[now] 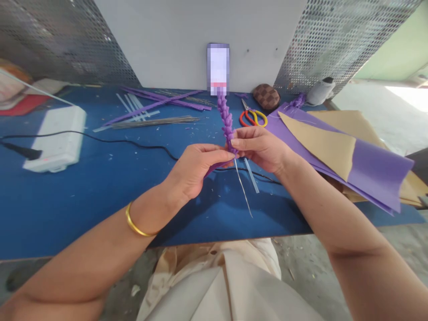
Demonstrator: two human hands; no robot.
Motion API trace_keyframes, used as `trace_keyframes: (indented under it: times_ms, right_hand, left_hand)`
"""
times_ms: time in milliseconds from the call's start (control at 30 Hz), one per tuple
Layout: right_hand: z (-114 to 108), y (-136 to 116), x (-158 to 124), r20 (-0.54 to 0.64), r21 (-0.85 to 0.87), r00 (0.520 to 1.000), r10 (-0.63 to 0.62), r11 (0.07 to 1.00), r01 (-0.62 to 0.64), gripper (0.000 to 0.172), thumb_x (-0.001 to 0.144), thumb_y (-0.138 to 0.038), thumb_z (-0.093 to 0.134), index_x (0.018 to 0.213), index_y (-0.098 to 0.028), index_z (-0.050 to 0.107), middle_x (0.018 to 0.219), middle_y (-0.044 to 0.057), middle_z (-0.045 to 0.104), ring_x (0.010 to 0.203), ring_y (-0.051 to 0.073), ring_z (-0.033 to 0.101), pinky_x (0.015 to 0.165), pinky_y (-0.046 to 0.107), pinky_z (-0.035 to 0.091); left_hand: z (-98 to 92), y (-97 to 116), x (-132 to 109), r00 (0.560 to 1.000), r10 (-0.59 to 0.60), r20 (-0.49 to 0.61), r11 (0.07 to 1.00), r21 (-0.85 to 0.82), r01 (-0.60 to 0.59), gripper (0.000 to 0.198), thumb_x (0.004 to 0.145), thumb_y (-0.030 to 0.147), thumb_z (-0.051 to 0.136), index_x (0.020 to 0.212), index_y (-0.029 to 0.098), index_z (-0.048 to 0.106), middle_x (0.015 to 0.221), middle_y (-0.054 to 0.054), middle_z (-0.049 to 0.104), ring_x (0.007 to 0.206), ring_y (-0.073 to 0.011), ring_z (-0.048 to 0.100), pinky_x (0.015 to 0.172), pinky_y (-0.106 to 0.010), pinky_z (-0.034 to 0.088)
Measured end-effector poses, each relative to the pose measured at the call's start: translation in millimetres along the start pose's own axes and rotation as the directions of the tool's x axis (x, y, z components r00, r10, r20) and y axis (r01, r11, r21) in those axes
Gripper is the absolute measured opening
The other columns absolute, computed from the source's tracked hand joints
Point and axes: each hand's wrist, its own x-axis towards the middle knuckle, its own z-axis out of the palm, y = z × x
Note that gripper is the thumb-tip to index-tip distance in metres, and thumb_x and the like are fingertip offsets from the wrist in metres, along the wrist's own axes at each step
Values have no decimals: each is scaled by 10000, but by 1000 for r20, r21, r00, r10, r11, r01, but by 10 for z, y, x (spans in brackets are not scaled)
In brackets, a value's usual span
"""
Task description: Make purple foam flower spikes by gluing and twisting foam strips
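Note:
A purple paper flower spike (226, 117), ruffled along its length, points away from me above the blue table. My right hand (259, 145) pinches its lower end between thumb and fingers. Just left of it, my left hand (203, 165) is closed, thumb pressed at the base of the spike, on a purple paper strip (216, 168) that trails under the palm. A thin wire stem (243, 189) sticks out below the hands toward me. A clear glue stick (251, 176) lies on the table beside the wire. The fingertips under the spike are partly hidden.
Scissors (253, 118) with red and yellow handles lie beyond my right hand, near a checkered pouch (266, 96). Purple sheets (374, 165) and tan paper (321, 140) are stacked at right. A white power strip (58, 138), black cable (140, 145), wires (157, 121) and purple strips (147, 107) occupy the left. A phone (218, 67) leans behind.

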Motion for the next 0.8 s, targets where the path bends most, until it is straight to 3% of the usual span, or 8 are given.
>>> trace_keyframes:
  times_ms: [100, 233, 333, 500, 800]
  right_hand:
    - [23, 2, 6, -57, -14, 998, -34, 999, 33, 218, 711, -307, 805, 713, -145, 659, 641, -35, 602, 578, 68, 516, 604, 214, 435]
    - [44, -56, -5, -185, -154, 976, -113, 984, 85, 297, 736, -428, 781, 813, -158, 686, 704, -12, 642, 617, 82, 562, 605, 217, 446]
    - [85, -81, -30, -177, -263, 980, -94, 964, 45, 332, 730, -464, 778, 789, -153, 676, 710, 17, 671, 627, 106, 612, 587, 227, 459]
    - [189, -35, -49, -199, -291, 973, -119, 955, 58, 225, 735, -341, 766, 738, -140, 664, 625, -4, 639, 534, 95, 582, 545, 235, 475]
    - [172, -29, -23, -240, -367, 942, -235, 920, 136, 73, 746, -186, 706, 722, -127, 668, 591, -26, 609, 470, 66, 524, 473, 207, 424]
  left_hand:
    - [-7, 7, 3, 1000, 10, 6, 1000, -21, -10, 108, 650, 281, 789, 696, 185, 770, 727, -36, 720, 754, -156, 636, 777, -263, 490]
    - [-29, 47, 26, 994, 77, -77, 994, -66, -82, 93, 654, 267, 789, 714, 198, 772, 777, -26, 736, 785, -156, 639, 810, -263, 485]
    - [-48, 51, 58, 984, 137, -115, 978, -139, -153, 56, 678, 253, 781, 703, 205, 766, 754, 0, 727, 749, -131, 628, 772, -238, 482]
    - [-60, 3, 109, 971, 175, -160, 957, -205, -206, 89, 695, 268, 786, 741, 192, 776, 715, 12, 710, 667, -99, 587, 658, -204, 455]
    - [-78, 73, 106, 986, 83, -144, 946, -301, -123, 162, 717, 355, 762, 747, 196, 767, 753, -17, 724, 698, -143, 627, 609, -233, 473]
